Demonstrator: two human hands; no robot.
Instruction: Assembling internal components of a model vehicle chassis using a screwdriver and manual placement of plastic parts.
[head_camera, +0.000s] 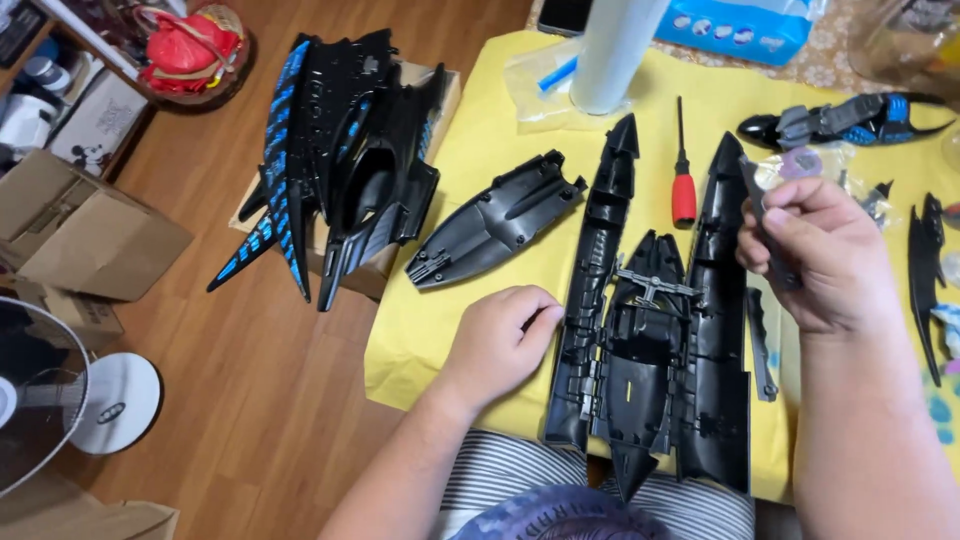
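Observation:
A large black plastic hull of a toy vehicle lies open on the yellow tablecloth in front of me. My left hand rests in a loose fist on the cloth, knuckles against the hull's left side piece. My right hand is raised over the hull's right side and pinches a thin dark grey plastic strip. A red-handled screwdriver lies between the hull's two long prongs. A separate black shell piece lies to the left.
A black and blue toy craft body sits on a cardboard box at the table's left edge. A white roll, plastic bags, a grey and blue part and black fins crowd the back and right. A fan and boxes stand on the wooden floor.

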